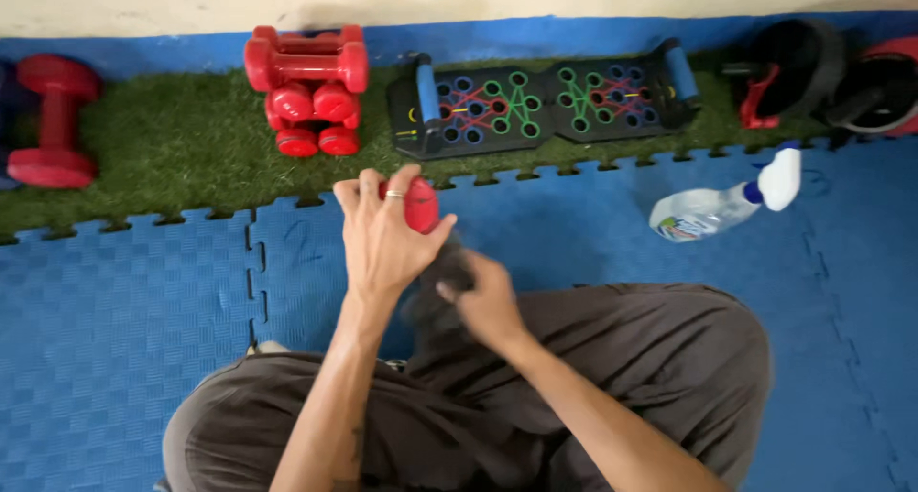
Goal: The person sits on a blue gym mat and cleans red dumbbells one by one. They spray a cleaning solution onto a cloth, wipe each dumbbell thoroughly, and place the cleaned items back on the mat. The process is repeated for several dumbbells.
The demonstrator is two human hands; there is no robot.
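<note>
— What sort of place is this?

— A home workout corner. Blue interlocking foam mats cover the floor, and a strip of fake grass runs along a plain wall.

— What shows it?

— Red dumbbells stacked on the grass, a folding push-up board with coloured sockets, and black ab wheels at the far end.

Stacked red dumbbells and a folding push-up board on green turf; spray bottle (lying flat) on blue mat.
</note>
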